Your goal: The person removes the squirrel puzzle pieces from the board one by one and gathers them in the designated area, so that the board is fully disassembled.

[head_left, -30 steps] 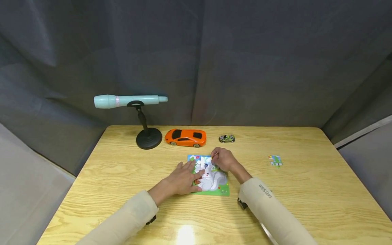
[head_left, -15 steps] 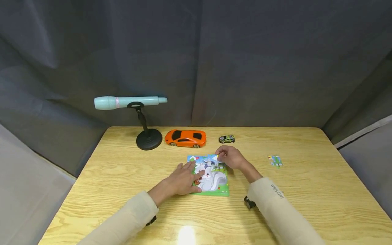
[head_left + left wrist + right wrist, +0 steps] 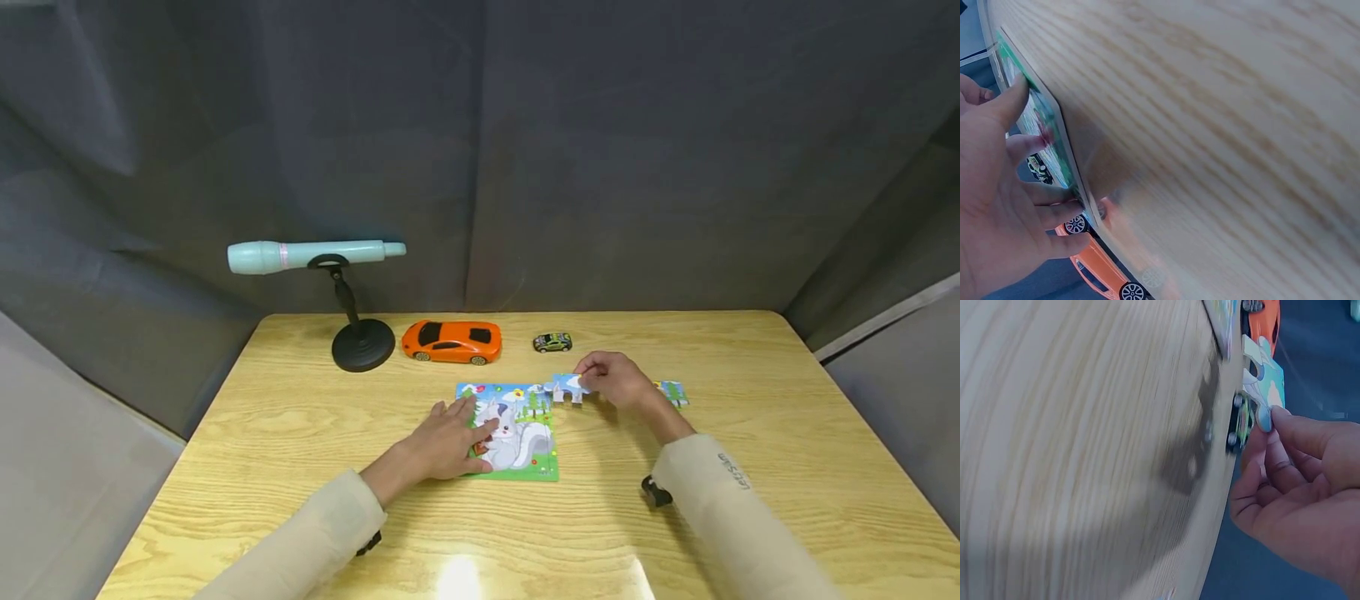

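A jigsaw puzzle (image 3: pixel 517 454) with a grey squirrel picture lies flat on the table in the head view. My left hand (image 3: pixel 442 442) rests on its left side with the fingers spread, covering part of the picture. Just right of the puzzle's upper corner, my right hand (image 3: pixel 618 383) pinches a blue-and-white puzzle piece (image 3: pixel 566 388) between thumb and fingers. In the right wrist view this puzzle piece (image 3: pixel 1272 378) is held clear of the table, its knobs and notches showing. Beyond the right hand lie more puzzle pieces (image 3: pixel 675 392), partly hidden by it.
An orange toy car (image 3: pixel 453 342) and a small green-and-black toy car (image 3: pixel 552 342) stand behind the puzzle. Farther left, a pale blue toy microphone (image 3: pixel 318 256) sits on a black stand (image 3: pixel 363 344). A dark curtain (image 3: pixel 600 167) hangs behind the wooden table (image 3: pixel 300 433).
The right hand has moved right, carrying the puzzle piece from over the puzzle's top to beyond its right edge. More of the upper picture shows. The left hand stays in place.
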### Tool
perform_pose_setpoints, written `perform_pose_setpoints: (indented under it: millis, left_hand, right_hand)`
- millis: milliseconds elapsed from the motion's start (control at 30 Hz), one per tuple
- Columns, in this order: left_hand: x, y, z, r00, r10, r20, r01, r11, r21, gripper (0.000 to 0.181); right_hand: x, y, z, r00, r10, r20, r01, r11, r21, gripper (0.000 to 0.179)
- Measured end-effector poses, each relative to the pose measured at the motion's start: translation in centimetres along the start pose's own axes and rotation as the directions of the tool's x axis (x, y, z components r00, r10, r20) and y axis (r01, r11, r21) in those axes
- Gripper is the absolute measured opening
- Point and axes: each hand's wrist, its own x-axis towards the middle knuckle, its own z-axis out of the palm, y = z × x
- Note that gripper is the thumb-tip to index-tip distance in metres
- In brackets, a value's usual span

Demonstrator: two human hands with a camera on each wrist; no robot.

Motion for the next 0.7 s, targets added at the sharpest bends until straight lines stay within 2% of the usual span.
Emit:
perform_pose_setpoints:
  millis: [400,700]
  left_hand:
    - [-0.1,-0.1,0.1,1.0,-0.015,0.011,0.015,1.0,-0.008,0.071]
    - [0.0,0.0,0.0,1.0,0.001,-0.001,-0.001,1.0,-0.005,0.07]
  right_hand:
    - [-1.7,3.3,-3.9,0.995,0.076,-0.061,-0.081,0.994,-0.08,0.016]
    - [-1.7,5.0,-5.2,0.993,0.105,-0.058,-0.114,0.978,-0.174,0.018]
